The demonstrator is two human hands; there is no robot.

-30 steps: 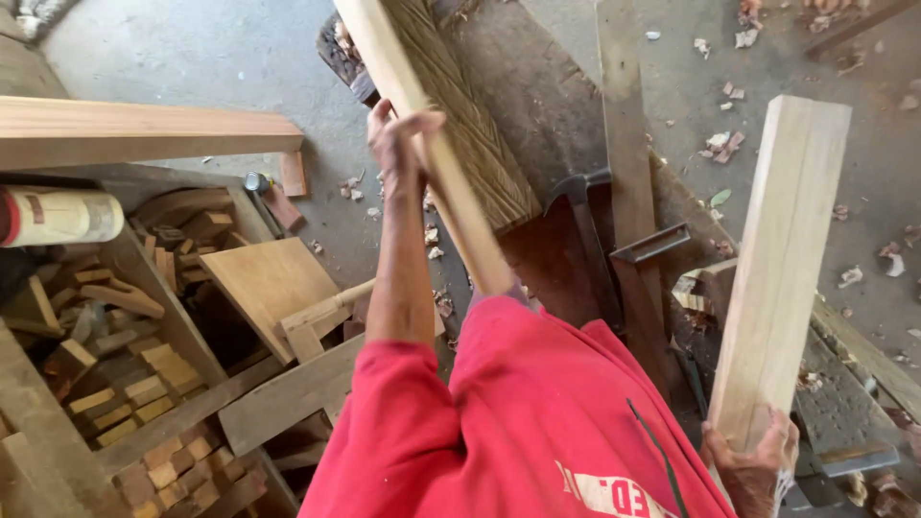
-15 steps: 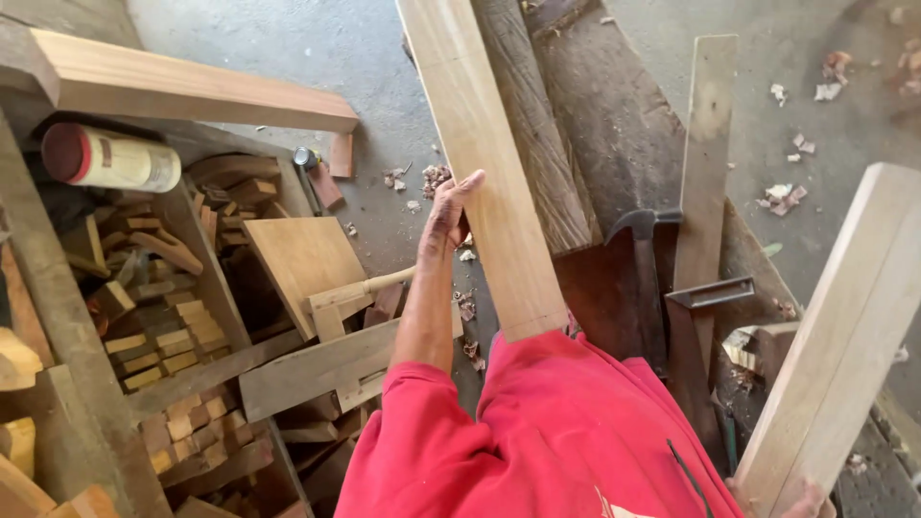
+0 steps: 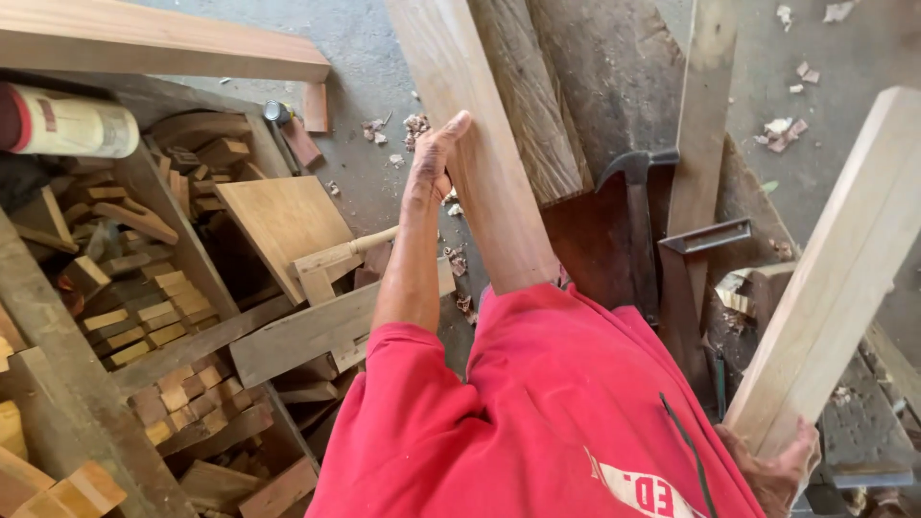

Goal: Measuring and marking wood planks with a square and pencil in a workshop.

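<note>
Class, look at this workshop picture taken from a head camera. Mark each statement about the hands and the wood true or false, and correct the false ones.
1. The left hand rests against a long pale plank. True.
2. The right hand is empty. False: it grips the lower end of a second pale board.
3. A hammer lies to the right of the plank. True.
4. The person wears a blue shirt. False: the shirt is red.
5. The wooden box on the left holds small offcut blocks. True.
</note>
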